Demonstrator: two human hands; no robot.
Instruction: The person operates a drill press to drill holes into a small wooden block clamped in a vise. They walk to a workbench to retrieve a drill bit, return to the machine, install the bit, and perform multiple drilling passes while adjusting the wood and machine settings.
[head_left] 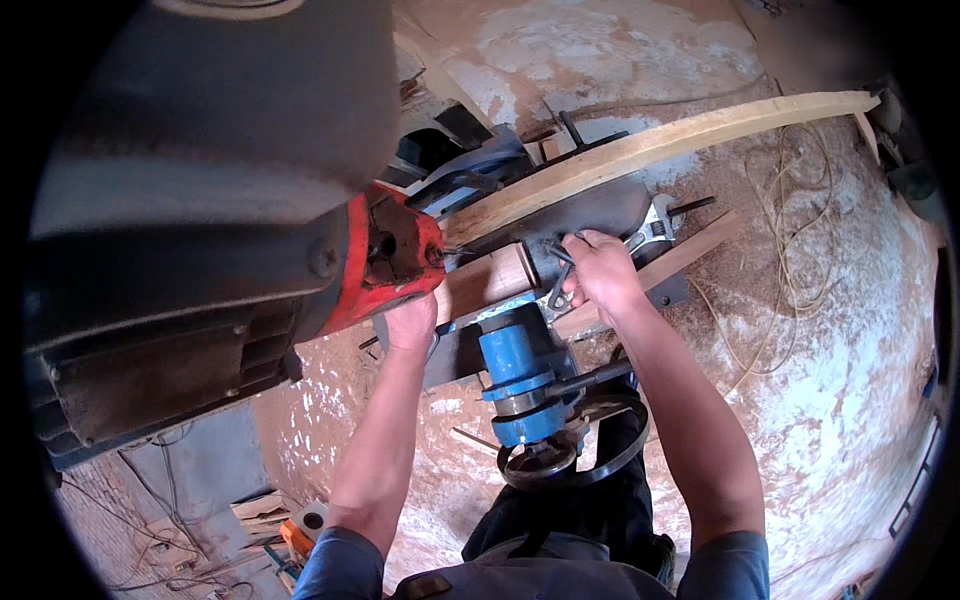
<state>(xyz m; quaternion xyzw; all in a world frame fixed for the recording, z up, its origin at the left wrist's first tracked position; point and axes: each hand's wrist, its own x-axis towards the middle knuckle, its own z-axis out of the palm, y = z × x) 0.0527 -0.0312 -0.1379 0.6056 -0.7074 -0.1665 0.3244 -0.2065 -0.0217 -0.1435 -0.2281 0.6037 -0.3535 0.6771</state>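
Observation:
My left hand (410,322) is beside the near-left end of a wooden block (488,280), below the red machine part, which hides its fingers. Just past the block's right end, my right hand (598,268) has its fingers closed on a dark metal rod (562,285), whose exact kind I cannot make out. The block lies on a dark metal machine table, against a blue-edged part. An adjustable wrench (655,226) rests on the table's right side, close beyond my right hand. Under the block stands a blue cylindrical machine part (518,372) with a handwheel (640,440) near my body.
A large dark machine body with a red head (375,260) overhangs the left side. One long curved wooden strip (680,130) crosses behind the table. A thin flat board (690,250) sticks out on the right. Loose cord (790,250) lies on the dusty floor (840,330).

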